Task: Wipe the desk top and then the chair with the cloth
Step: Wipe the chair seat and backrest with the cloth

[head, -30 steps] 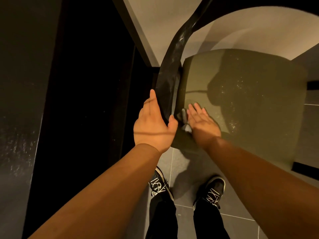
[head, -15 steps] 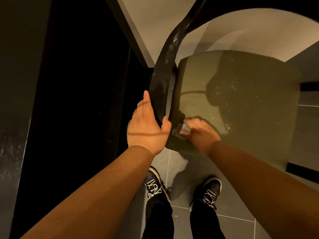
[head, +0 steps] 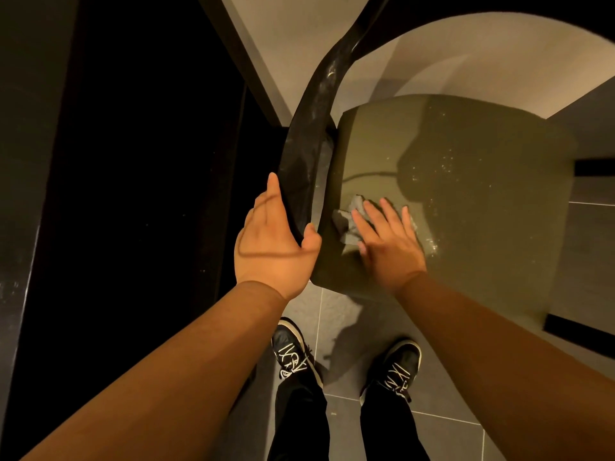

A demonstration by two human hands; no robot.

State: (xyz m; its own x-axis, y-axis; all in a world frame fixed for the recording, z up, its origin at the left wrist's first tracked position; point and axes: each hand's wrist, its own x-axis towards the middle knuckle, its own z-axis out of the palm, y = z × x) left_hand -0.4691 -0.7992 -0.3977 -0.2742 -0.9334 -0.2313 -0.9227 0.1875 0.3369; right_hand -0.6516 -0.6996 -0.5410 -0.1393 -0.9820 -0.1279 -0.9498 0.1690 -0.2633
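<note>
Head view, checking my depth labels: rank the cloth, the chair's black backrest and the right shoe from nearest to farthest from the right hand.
1. cloth, under the right hand's fingers on the seat.
2. backrest, just to the left, gripped by the left hand.
3. right shoe, down on the floor.

Large matte grey floor tiles (head: 332,424) fill the lower part, split by thin pale grout lines (head: 442,417). Farther off lies a pale beige surface (head: 293,44) — carpet or wall, it cannot be told — bordered on its left by a straight black strip (head: 234,44). The light is dim and warm, amber in tone. It throws soft-edged shadows (head: 349,327) on the tiles and a broad curved one across the beige.
</note>
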